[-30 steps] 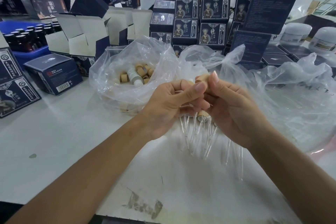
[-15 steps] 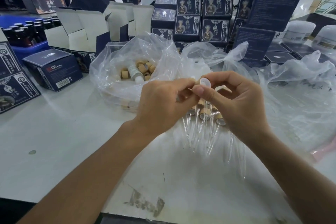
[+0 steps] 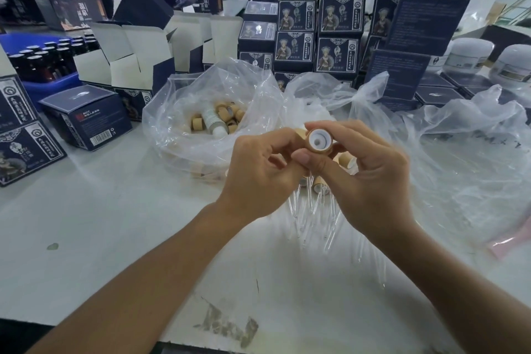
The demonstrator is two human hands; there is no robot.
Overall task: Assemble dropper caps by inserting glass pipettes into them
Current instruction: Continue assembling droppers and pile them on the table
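Note:
My right hand (image 3: 370, 181) pinches a tan dropper cap (image 3: 319, 141) between thumb and forefinger, its white inside and empty centre hole facing me. More tan caps (image 3: 346, 162) sit in that palm. My left hand (image 3: 258, 172) is right beside the cap, fingers curled in a pinch. Clear glass pipettes (image 3: 311, 210) hang down below both hands, some with caps on. How the left fingers grip them is hidden.
An open plastic bag (image 3: 178, 135) of loose tan caps and a small white bottle lies behind my left hand. More crumpled plastic (image 3: 459, 152) spreads right. Dark blue boxes (image 3: 86, 118) and a blue crate of dark bottles (image 3: 43, 66) ring the white table (image 3: 100, 224).
My right hand has turned the cap so its open white inside faces me and lifted it a little. My left hand has drawn slightly back from the cap.

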